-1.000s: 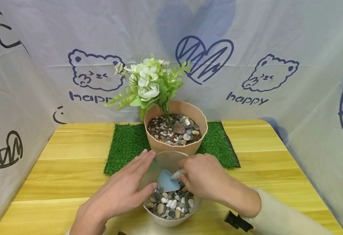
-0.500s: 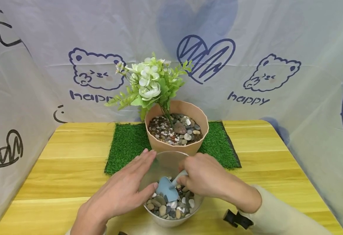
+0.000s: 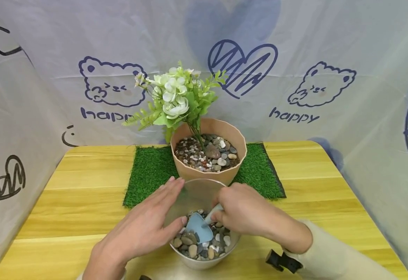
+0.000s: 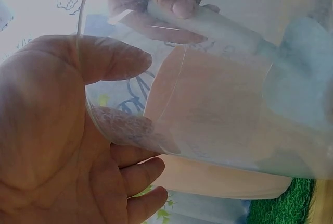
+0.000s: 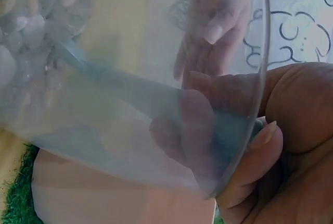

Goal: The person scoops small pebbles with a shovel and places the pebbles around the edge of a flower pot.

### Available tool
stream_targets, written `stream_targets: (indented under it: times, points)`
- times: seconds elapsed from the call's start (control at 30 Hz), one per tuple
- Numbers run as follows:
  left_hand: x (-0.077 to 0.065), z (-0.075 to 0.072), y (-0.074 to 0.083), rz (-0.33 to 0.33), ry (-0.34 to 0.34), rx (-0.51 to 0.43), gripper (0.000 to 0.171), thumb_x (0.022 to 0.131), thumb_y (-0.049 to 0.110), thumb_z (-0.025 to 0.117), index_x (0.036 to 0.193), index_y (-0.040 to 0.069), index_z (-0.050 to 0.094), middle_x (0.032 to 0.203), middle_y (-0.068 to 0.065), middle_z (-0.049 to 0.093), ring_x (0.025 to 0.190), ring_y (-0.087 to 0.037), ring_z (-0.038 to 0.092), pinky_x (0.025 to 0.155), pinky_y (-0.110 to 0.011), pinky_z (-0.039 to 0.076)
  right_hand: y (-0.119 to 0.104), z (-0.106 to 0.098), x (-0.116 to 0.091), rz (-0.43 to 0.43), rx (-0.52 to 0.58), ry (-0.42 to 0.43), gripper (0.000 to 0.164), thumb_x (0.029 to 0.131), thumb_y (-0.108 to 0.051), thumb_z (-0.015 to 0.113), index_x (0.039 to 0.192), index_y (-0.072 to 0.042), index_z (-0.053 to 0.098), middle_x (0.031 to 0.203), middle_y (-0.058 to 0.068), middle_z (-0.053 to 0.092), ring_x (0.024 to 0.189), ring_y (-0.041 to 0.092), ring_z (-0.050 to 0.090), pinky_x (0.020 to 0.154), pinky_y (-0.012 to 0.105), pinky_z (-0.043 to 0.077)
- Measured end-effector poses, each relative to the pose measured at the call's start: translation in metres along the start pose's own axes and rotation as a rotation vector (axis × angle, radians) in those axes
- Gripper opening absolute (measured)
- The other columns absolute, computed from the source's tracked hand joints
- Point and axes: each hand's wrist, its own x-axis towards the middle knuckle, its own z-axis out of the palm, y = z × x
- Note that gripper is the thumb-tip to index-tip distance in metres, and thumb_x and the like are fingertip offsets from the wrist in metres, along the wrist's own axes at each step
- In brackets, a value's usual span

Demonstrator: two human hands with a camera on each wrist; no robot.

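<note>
Wooden worktop (image 3: 323, 186) here, and the shovel (image 3: 199, 228) sits in a tub (image 3: 201, 265) of pebbles (image 3: 192, 251), right hand (image 3: 247, 210) clamped on its handle (image 3: 212, 215), left hand's (image 3: 139, 225) fingers apart at the rim; probably light, stiff plastic, so grab high up.

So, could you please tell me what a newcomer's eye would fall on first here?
Probably the white-and-green flowers, rising from the peach pot on the green turf mat. Next, nearer the person, the light blue shovel at the pebbles inside the clear container, its handle gripped by the right hand.
</note>
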Motion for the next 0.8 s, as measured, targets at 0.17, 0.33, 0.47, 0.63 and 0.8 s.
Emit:
stream_targets:
  times: [0.17, 0.33, 0.47, 0.63, 0.8]
  points:
    - [0.000, 0.000, 0.000, 0.004, 0.000, -0.002, 0.078, 0.097, 0.057, 0.046, 0.157, 0.025, 0.008, 0.163, 0.009, 0.012, 0.151, -0.013, 0.012, 0.122, -0.041, 0.022, -0.002, -0.003, -0.004, -0.004, 0.022, -0.006, 0.014, 0.084, -0.034, 0.074, 0.087, -0.020, 0.077, 0.067, -0.016, 0.065, 0.054, 0.002, 0.053, 0.056, 0.024, 0.047]
    - [0.000, 0.000, 0.000, 0.011, 0.005, -0.003, 0.078, 0.097, 0.056, 0.047, 0.157, 0.025, 0.007, 0.163, 0.009, 0.011, 0.151, -0.013, 0.012, 0.122, -0.040, 0.022, 0.001, -0.008, -0.007, -0.011, 0.058, -0.008, 0.010, 0.086, -0.032, 0.073, 0.084, -0.023, 0.076, 0.069, -0.017, 0.066, 0.059, 0.001, 0.056, 0.060, 0.025, 0.050]
    - [0.000, 0.000, 0.000, 0.003, 0.001, -0.006, 0.078, 0.097, 0.054, 0.049, 0.156, 0.026, 0.007, 0.163, 0.010, 0.011, 0.151, -0.012, 0.011, 0.122, -0.040, 0.022, 0.004, -0.010, -0.008, -0.005, 0.096, -0.025, 0.007, 0.085, -0.030, 0.073, 0.082, -0.024, 0.076, 0.067, -0.017, 0.064, 0.057, 0.003, 0.056, 0.057, 0.026, 0.049]
    - [-0.001, 0.000, -0.001, 0.005, -0.003, -0.006, 0.078, 0.097, 0.055, 0.048, 0.156, 0.026, 0.007, 0.163, 0.010, 0.011, 0.151, -0.011, 0.010, 0.122, -0.040, 0.021, 0.007, -0.012, -0.010, 0.020, 0.178, -0.054, 0.006, 0.082, -0.026, 0.076, 0.077, -0.025, 0.074, 0.063, -0.015, 0.062, 0.052, 0.008, 0.053, 0.050, 0.027, 0.048]
    - [-0.001, -0.001, -0.002, 0.005, -0.005, -0.006, 0.078, 0.097, 0.056, 0.047, 0.156, 0.027, 0.006, 0.163, 0.011, 0.010, 0.151, -0.012, 0.011, 0.122, -0.040, 0.022, 0.010, -0.010, -0.012, -0.013, 0.229, -0.076, 0.005, 0.083, -0.027, 0.075, 0.078, -0.025, 0.074, 0.068, -0.017, 0.064, 0.055, 0.008, 0.056, 0.052, 0.026, 0.048]
